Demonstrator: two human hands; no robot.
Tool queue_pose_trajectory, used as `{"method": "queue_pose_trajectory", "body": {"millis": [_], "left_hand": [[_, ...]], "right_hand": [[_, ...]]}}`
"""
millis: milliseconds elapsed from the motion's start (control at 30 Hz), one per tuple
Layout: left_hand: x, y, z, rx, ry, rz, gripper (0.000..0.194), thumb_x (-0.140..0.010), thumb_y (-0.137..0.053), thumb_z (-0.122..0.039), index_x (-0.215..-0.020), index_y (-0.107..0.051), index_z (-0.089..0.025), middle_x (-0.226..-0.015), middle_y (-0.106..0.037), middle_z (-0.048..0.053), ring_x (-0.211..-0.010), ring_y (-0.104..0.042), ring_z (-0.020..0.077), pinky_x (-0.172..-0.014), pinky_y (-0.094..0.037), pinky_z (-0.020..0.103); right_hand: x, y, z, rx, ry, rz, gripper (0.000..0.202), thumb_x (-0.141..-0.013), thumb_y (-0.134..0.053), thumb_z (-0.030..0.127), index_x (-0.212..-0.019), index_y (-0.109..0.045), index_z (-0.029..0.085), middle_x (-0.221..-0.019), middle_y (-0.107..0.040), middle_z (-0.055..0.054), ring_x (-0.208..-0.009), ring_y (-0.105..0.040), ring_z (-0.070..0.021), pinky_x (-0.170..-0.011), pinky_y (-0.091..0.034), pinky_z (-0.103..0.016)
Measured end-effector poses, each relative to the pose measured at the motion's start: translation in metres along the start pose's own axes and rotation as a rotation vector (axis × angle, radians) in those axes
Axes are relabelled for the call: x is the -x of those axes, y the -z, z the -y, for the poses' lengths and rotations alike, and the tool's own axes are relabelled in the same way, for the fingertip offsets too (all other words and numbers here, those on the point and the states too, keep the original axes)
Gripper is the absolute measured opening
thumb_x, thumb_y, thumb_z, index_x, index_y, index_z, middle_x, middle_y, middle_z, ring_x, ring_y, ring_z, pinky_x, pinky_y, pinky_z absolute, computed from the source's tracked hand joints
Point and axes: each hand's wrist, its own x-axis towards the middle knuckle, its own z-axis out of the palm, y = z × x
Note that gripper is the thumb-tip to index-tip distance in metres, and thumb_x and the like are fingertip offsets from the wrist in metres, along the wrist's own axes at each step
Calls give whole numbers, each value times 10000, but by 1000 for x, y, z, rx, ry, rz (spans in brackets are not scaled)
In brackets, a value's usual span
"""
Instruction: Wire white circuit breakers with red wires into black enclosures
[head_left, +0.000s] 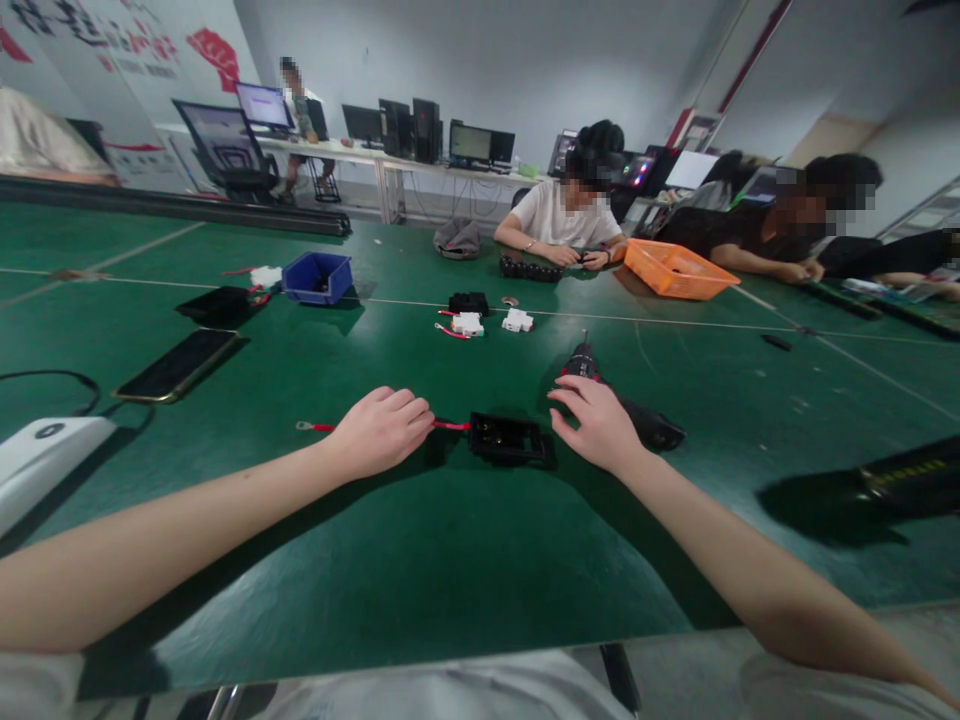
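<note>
My left hand is closed around a red cable. A metal ring terminal shows at the cable's left end, and its right end meets a black plastic housing lying on the table. The housing's open top faces up, with brass-coloured parts inside. My right hand is just right of the housing, thumb and fingers apart with nothing between them. It overlaps a black and red power screwdriver, whose bit points away from me; whether they touch I cannot tell.
White connector parts and a black block lie farther back. A blue bin, a phone and a black tray are at left. At right are an orange basket and a dark cylinder. Other people sit across the table.
</note>
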Motion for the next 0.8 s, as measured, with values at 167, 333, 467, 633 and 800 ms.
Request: {"method": "queue_pose_trajectory", "body": {"millis": [167,333,467,633,800], "left_hand": [[-1,0,0,-6,-7,-1,193,-1008,-523,-269,-983,-694,-182,-931,-690,51,-859,-605,186,-676,-372,351],[0,0,1,-10,-17,-9,178,-1000,-538,-263,-987,-696,-182,-945,-693,50,-868,-606,188,-673,-376,355],[0,0,1,-9,-20,-19,168,-993,-548,-257,-985,-698,-181,-939,-692,48,-868,-606,187,-675,-385,353],[0,0,1,-3,-14,-20,165,-986,-558,-257,-987,-703,-180,-946,-692,46,-865,-605,188,-672,-396,359],[1,-1,1,4,-12,-11,173,-989,-550,-254,-1006,-706,-181,-944,-689,53,-868,-605,186,-674,-406,356]], "right_hand": [[-5,-7,-14,228,-12,39,327,-969,-537,287,-1252,-657,176,-1465,-562,-146,-1359,-472,-347,-1148,-309,-558],[-7,-14,-17,330,-10,67,318,-979,-513,263,-1238,-670,167,-1486,-556,-137,-1381,-449,-322,-1163,-286,-543],[-10,-16,-12,358,19,81,316,-941,-502,156,-1194,-691,154,-1471,-576,-138,-1382,-451,-318,-1157,-294,-546],[-9,-18,-16,286,1,72,271,-910,-528,138,-1088,-730,174,-1371,-642,-131,-1345,-482,-329,-1132,-333,-544],[-5,-19,-21,183,-6,66,229,-939,-513,152,-1016,-726,185,-1268,-677,-118,-1284,-533,-309,-1073,-396,-515]]}}
